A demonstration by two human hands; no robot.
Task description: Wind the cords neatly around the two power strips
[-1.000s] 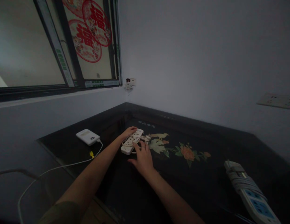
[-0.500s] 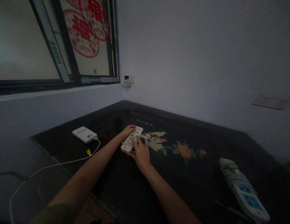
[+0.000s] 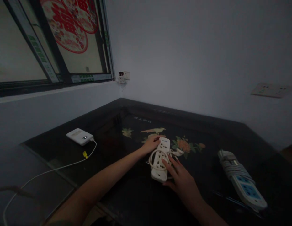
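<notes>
A white power strip (image 3: 164, 145) stretches away from me over the black table, with its sockets facing up. Its pale cord (image 3: 150, 159) is looped loosely around the middle, and the plug (image 3: 178, 152) pokes out on the right side. My left hand (image 3: 151, 144) grips the far end from the left, fingers partly hidden behind it. At the near right side, my right hand (image 3: 182, 177) is closed on the strip, with fingertips over the cord and the thumb low by the near end.
Another power strip (image 3: 250, 191), with blue sockets and a wound grey cord, lies at the right. A white power bank (image 3: 80, 137) sits at the left, its white cable (image 3: 51, 170) running off the edge of the table (image 3: 127, 197). Walls border the table's far sides.
Both hands have moved right and nearer to me, bringing the white power strip along. It now points more directly away from me. The camera view has shifted slightly.
</notes>
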